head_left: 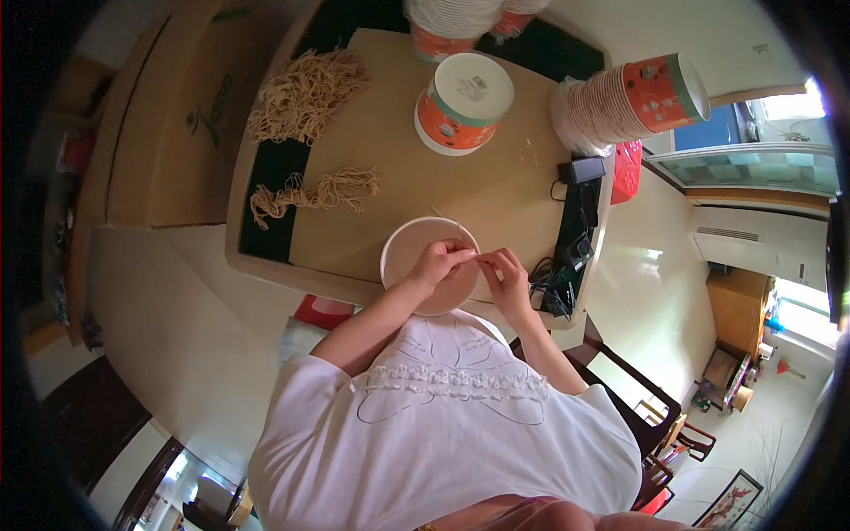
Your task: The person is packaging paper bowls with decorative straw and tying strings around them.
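An open paper bucket [405, 265] with a plain pale inside sits at the table's near edge, close against my body. Over its far right rim my left hand [440, 264] is closed in a pinch. A thin pale cord [449, 219] crosses the far rim toward those fingers. My right hand [505, 276] is closed too, its fingertips meeting the left ones just outside the bucket's right rim. What lies between the right fingertips is too small to make out. Beyond the bucket, to the left, lies a small bundle of tan cords [323, 190].
A larger heap of cords [305, 97] lies at the far left. An upside-down orange paper bucket [456, 124] stands mid-table; a stack of buckets [611, 102] lies at the far right. A black adapter [581, 170] and cables line the right edge. A cardboard box [181, 133] stands left.
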Demonstrator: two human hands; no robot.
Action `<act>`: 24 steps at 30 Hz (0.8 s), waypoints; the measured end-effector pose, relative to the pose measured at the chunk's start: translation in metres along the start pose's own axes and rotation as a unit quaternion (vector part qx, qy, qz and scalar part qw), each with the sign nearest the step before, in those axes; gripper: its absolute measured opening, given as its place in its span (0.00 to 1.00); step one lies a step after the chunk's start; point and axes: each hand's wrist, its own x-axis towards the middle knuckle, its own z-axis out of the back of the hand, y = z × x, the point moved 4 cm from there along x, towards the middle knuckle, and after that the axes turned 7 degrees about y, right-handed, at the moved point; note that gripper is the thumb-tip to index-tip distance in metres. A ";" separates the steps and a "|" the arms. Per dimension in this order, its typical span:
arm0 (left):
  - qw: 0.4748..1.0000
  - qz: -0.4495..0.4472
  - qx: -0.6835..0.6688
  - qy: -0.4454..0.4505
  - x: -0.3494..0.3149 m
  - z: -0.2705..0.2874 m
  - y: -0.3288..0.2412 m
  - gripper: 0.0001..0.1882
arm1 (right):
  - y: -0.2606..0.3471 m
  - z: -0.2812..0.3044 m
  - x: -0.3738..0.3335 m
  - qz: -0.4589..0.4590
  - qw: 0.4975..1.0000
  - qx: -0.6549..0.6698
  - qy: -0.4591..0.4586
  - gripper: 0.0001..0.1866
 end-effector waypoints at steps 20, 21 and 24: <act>0.997 0.013 -0.069 0.006 -0.004 -0.001 0.012 0.05 | 0.007 -0.001 0.017 -0.013 1.000 0.004 0.010 0.06; 0.999 0.005 -0.052 -0.014 -0.003 0.001 0.013 0.05 | 0.005 -0.001 0.017 -0.025 1.000 -0.002 0.016 0.06; 0.998 -0.030 -0.045 -0.033 -0.005 0.008 0.018 0.05 | 0.007 -0.002 0.017 -0.032 0.999 0.007 0.028 0.05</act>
